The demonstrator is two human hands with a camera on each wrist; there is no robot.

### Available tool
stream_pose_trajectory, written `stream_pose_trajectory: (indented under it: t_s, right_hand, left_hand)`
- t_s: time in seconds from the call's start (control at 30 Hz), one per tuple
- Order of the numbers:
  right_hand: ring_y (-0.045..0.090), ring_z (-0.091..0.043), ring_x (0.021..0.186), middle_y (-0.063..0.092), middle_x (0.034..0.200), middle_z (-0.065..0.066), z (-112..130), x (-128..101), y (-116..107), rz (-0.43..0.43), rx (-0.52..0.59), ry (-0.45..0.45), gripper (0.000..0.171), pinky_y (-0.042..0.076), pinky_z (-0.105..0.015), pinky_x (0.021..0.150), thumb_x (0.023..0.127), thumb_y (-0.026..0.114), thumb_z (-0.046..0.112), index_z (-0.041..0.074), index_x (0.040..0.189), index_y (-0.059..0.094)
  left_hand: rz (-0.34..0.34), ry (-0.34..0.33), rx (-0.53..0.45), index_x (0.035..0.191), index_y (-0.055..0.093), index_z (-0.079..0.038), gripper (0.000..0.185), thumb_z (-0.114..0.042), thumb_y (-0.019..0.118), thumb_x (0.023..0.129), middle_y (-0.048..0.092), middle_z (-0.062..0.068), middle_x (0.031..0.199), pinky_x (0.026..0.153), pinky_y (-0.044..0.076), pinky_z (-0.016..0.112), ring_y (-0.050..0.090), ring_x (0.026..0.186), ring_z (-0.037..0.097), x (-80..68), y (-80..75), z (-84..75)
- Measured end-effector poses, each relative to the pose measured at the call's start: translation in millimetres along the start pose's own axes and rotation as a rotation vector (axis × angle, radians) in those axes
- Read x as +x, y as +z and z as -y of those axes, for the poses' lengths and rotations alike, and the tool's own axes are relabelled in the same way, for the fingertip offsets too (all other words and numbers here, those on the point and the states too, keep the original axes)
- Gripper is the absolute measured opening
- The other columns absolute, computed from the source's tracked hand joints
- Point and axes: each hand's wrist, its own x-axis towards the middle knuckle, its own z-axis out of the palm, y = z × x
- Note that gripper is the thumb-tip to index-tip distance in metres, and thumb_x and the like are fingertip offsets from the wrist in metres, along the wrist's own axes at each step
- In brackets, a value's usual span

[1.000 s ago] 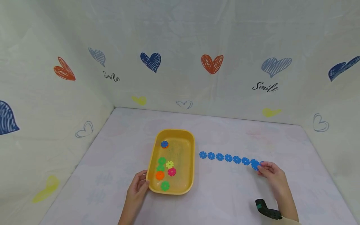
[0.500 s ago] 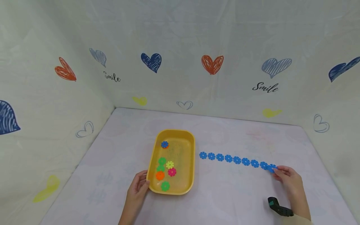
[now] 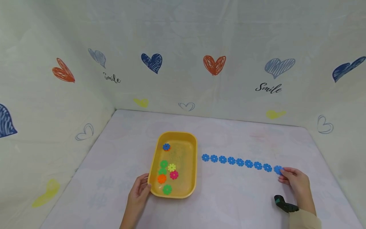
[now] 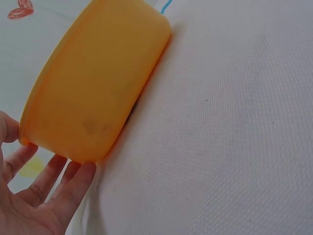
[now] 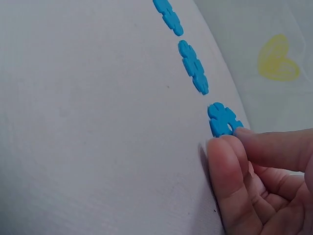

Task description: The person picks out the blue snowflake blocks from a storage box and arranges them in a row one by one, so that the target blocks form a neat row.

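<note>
A yellow tray (image 3: 195,149) holds several coloured toothed discs (image 3: 171,167). My left hand (image 3: 140,190) rests at its near left corner; in the left wrist view the straight fingers (image 4: 58,188) lie against the tray's wall (image 4: 98,83) and the thumb touches the rim. To the tray's right a row of blue discs (image 3: 235,161) runs across the table. My right hand (image 3: 283,174) is at the row's right end and pinches the near edge of the last blue disc (image 3: 277,169). In the right wrist view that disc (image 5: 222,120) lies flat on the cloth under my fingertips (image 5: 244,134).
Inside the tray a blue disc (image 3: 166,147) lies apart at the far end, on an orange one. Heart-printed cloth walls (image 3: 214,65) close in the table at the back and both sides. A black wrist camera (image 3: 284,205) sits on my right forearm.
My right hand moved right along the row, which grew by two discs. The end disc now sits slightly farther right. The left hand and tray stayed put.
</note>
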Motion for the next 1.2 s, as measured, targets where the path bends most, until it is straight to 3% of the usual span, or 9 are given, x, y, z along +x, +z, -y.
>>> stream_pose_trajectory:
  t_s: [0.23, 0.7, 1.2]
  right_hand:
    - [0.061, -0.009, 0.056, 0.055, 0.068, 0.006, 0.6, -0.2, 3.8, -0.032, -0.065, -0.018, 0.049, 0.049, -0.017, 0.048, 0.091, 0.052, 0.028, -0.005, 0.125, 0.04]
    - [0.057, -0.009, 0.055, 0.055, 0.074, -0.003, 4.7, 0.3, 6.9, -0.046, -0.134, -0.019, 0.044, 0.047, -0.016, 0.045, 0.092, 0.049, 0.023, -0.007, 0.123, 0.04]
    - [0.054, -0.008, 0.053, 0.055, 0.069, -0.003, 9.5, -2.8, 8.6, -0.036, -0.221, -0.05, 0.036, 0.046, -0.018, 0.046, 0.093, 0.047, 0.016, -0.009, 0.119, 0.043]
  left_hand:
    - [0.002, -0.017, 0.005, 0.125, 0.046, -0.016, 0.036, -0.021, 0.054, 0.091, 0.054, 0.01, 0.118, 0.078, 0.046, 0.01, 0.057, 0.099, 0.011, 0.1, -0.2, -0.2]
    - [0.021, 0.016, -0.008, 0.127, 0.044, -0.014, 0.04, -0.024, 0.054, 0.091, 0.053, 0.011, 0.121, 0.078, 0.045, 0.009, 0.056, 0.097, 0.005, 0.0, -1.9, 2.4]
    - [0.007, -0.013, 0.0, 0.125, 0.046, -0.015, 0.036, -0.017, 0.053, 0.09, 0.054, 0.011, 0.118, 0.079, 0.047, 0.011, 0.057, 0.098, 0.009, 1.4, -0.5, 1.1]
